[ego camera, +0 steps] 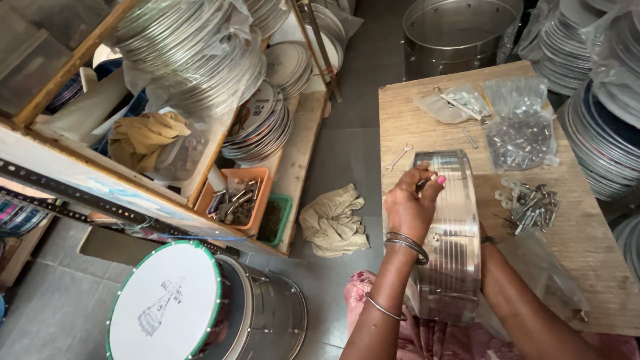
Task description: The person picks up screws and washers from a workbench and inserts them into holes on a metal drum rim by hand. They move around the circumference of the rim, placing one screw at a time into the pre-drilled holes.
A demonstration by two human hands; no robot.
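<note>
one hand seen, one hidden behind the drum shell

one metal drum shell (448,233) stands on its edge against the near side of your wooden worktop (413,127), partly over your lap. your left hand (408,205) rests on the outside of its rim, fingers (427,183) pinched together on a small dark piece at the shell's upper edge; what that piece is cannot be made out. your right hand is hidden behind the shell, only the forearm showing, so you cannot tell how its fingers stand.

two clear plastic bags lie at the far end of the worktop: one bag of small shiny hardware (521,137), too fine to count, and a flatter bag with long metal rods (453,103). one loose heap of bolts and washers (527,203) sits just right of the shell; the count is unclear. one small spanner (399,157) lies to the shell's left, and one thin rod (469,138) beyond it.

on the floor, one finished drum with a white skin (180,307) lies at lower left, cut off by the frame. one crumpled beige cloth (332,220) lies beside the shelf, near an orange tray (237,197) of fittings. stacks of metal hoops (200,60) fill the shelf, wrapped in plastic and too many to count.
</note>
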